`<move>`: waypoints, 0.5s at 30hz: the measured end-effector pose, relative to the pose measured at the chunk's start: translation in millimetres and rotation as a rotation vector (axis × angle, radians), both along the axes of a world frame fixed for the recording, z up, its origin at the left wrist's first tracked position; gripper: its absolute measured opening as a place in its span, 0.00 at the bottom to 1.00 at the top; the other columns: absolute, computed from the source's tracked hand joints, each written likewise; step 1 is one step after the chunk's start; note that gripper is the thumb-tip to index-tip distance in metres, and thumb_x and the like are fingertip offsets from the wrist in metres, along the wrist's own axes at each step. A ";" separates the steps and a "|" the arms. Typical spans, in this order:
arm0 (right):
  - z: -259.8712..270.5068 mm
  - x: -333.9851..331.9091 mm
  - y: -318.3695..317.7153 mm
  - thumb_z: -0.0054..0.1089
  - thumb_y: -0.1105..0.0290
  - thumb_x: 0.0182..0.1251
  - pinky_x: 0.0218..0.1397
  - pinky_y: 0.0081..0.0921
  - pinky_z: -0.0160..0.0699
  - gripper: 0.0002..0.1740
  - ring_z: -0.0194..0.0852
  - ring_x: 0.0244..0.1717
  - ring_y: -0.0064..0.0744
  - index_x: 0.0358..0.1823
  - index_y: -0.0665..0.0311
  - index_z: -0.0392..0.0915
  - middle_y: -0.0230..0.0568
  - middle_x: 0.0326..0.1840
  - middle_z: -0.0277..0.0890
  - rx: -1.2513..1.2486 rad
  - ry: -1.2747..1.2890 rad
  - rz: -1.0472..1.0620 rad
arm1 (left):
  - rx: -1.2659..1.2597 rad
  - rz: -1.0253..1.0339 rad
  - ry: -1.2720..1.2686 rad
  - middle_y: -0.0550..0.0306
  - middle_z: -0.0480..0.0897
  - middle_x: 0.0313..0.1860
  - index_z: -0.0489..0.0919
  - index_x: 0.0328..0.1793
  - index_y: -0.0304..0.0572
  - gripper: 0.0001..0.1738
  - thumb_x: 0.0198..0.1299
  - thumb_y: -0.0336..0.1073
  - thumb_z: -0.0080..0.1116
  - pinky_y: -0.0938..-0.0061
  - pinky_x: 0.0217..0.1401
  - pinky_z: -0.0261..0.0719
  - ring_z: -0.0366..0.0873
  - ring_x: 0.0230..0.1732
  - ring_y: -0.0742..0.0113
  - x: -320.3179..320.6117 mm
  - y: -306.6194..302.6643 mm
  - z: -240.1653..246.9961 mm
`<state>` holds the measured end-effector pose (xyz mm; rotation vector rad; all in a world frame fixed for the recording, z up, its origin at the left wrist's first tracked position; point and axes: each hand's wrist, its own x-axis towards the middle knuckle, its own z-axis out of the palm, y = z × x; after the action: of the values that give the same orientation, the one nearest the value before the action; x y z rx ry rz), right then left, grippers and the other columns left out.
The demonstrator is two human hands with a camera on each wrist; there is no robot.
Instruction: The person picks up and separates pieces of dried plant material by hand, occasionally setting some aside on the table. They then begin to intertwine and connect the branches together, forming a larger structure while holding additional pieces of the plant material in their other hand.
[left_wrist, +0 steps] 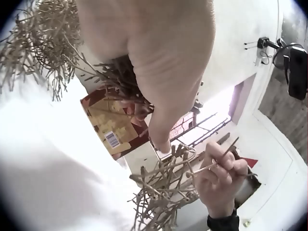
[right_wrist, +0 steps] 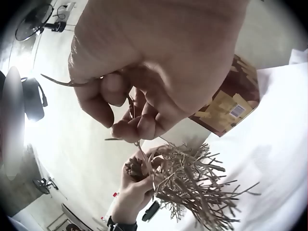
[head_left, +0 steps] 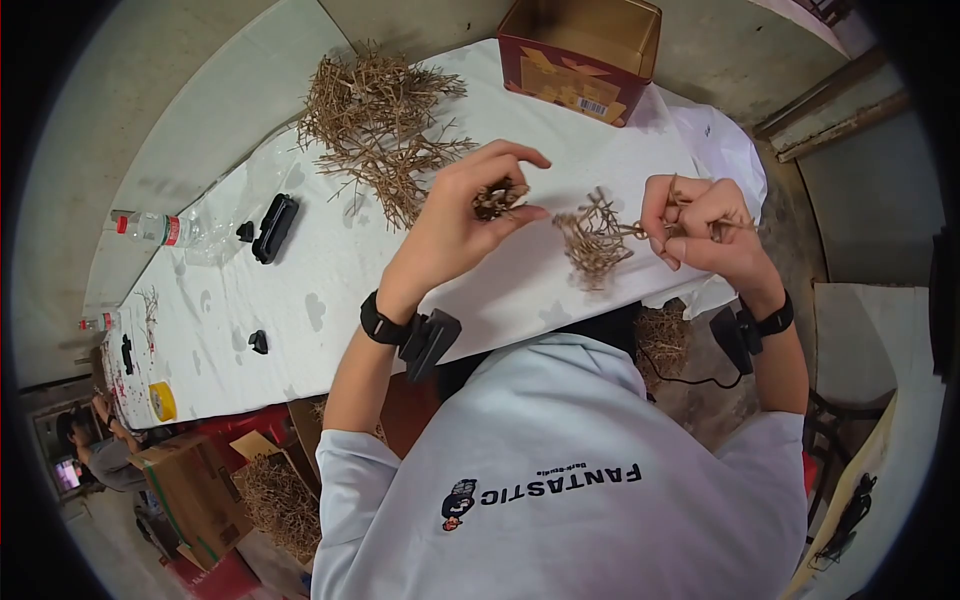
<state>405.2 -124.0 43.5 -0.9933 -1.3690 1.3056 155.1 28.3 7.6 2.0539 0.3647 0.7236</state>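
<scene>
My left hand (head_left: pixel 440 215) holds a small bundle of dry brown twigs (head_left: pixel 493 200) in its palm, index finger and thumb reaching out past it. To its right, my right hand (head_left: pixel 718 228) pinches the stem end of a branching dry twig sprig (head_left: pixel 593 240). That sprig spreads between the hands above the white-covered table. Thin stems also poke out between the curled right fingers (right_wrist: pixel 147 126). In the left wrist view the sprig (left_wrist: pixel 161 192) hangs below the left thumb (left_wrist: pixel 161 132). A large pile of similar twigs (head_left: pixel 375 120) lies beyond the left hand.
An open red and gold box (head_left: pixel 575 85) stands at the table's far edge. Black devices (head_left: pixel 273 230), a plastic bottle (head_left: pixel 150 228) and yellow tape (head_left: pixel 162 400) lie leftward. Cardboard boxes (head_left: pixel 195 495) and more twigs (head_left: pixel 278 505) sit below the table. Another person (head_left: pixel 110 455) is far left.
</scene>
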 end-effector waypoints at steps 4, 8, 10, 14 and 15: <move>-0.6 5.2 11.8 0.61 0.78 0.61 0.35 0.20 0.72 0.22 0.66 0.28 0.23 0.12 0.62 0.61 0.50 0.38 0.70 0.009 0.112 0.058 | 0.064 -0.152 -0.071 0.53 0.86 0.48 0.68 0.33 0.35 0.17 0.54 0.22 0.71 0.77 0.39 0.74 0.74 0.35 0.72 20.8 -8.5 -1.9; -12.4 8.7 15.8 0.64 0.75 0.61 0.36 0.18 0.71 0.22 0.67 0.29 0.22 0.13 0.63 0.63 0.48 0.39 0.72 -0.069 0.247 0.046 | -0.128 -0.232 -0.080 0.53 0.86 0.41 0.71 0.34 0.34 0.14 0.54 0.22 0.69 0.76 0.42 0.78 0.82 0.38 0.70 26.7 -19.2 -7.8; -14.8 8.1 15.0 0.67 0.72 0.62 0.39 0.18 0.71 0.19 0.69 0.31 0.22 0.17 0.64 0.68 0.43 0.40 0.74 -0.128 -0.044 -0.108 | -0.341 -0.162 -0.011 0.55 0.85 0.35 0.72 0.35 0.34 0.12 0.54 0.22 0.69 0.77 0.41 0.78 0.81 0.36 0.74 22.2 -23.8 -5.0; -24.4 -8.1 11.9 0.70 0.69 0.62 0.43 0.18 0.70 0.12 0.71 0.35 0.21 0.28 0.64 0.75 0.34 0.42 0.75 -0.069 -0.363 -0.209 | -0.278 0.009 0.057 0.61 0.84 0.35 0.72 0.36 0.37 0.14 0.51 0.20 0.68 0.82 0.42 0.77 0.75 0.35 0.79 19.6 -25.3 -8.8; -26.5 -14.7 10.9 0.71 0.68 0.62 0.45 0.18 0.70 0.10 0.72 0.37 0.21 0.32 0.64 0.77 0.32 0.42 0.75 -0.025 -0.450 -0.222 | -0.278 0.009 0.059 0.61 0.84 0.35 0.72 0.36 0.37 0.14 0.51 0.20 0.68 0.82 0.42 0.77 0.75 0.35 0.79 19.2 -25.4 -9.9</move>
<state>390.4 -113.1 16.9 -1.4744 -1.5209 0.9692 174.2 3.0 -2.3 1.8135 0.4808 0.5832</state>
